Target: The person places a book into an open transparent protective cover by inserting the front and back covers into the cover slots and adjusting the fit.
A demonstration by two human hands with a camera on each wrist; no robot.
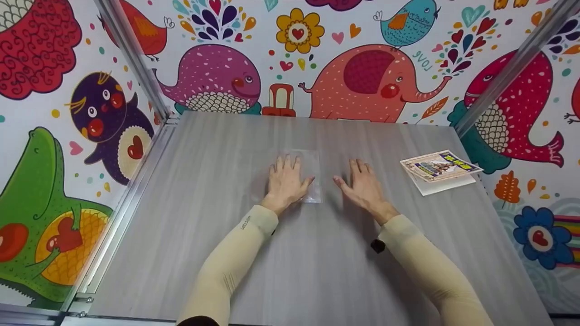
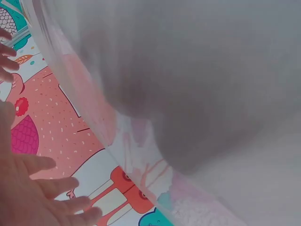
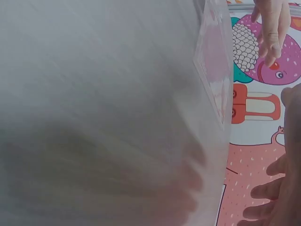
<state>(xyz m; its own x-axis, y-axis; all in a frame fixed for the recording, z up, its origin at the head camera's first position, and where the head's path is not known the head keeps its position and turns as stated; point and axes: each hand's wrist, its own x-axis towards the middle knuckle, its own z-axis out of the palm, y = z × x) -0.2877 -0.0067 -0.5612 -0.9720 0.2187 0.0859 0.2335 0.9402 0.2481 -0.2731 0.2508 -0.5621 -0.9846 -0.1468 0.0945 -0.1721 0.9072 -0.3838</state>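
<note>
A clear, flat plastic sheet or bag (image 1: 311, 161) lies on the tabletop, its right edge catching the light. My left hand (image 1: 284, 180) is over it, palm down with fingers straight and thumb spread to the right; the hand hides part of the plastic. To the right of the plastic, my right hand (image 1: 363, 186) is held over the table with straight fingers and holds nothing. The left wrist view shows the left hand's fingers (image 2: 63, 195) extended. Straight fingers (image 3: 265, 193) of the right hand appear in the right wrist view, and a corner of the plastic (image 3: 214, 61) shows too.
A folded printed card or booklet (image 1: 439, 168) with a colourful cover sits at the right side of the grey wood-grain table (image 1: 317, 262). Metal frame rails (image 1: 122, 217) run along the left edge. Walls with cartoon animals (image 1: 362, 86) enclose the back and sides.
</note>
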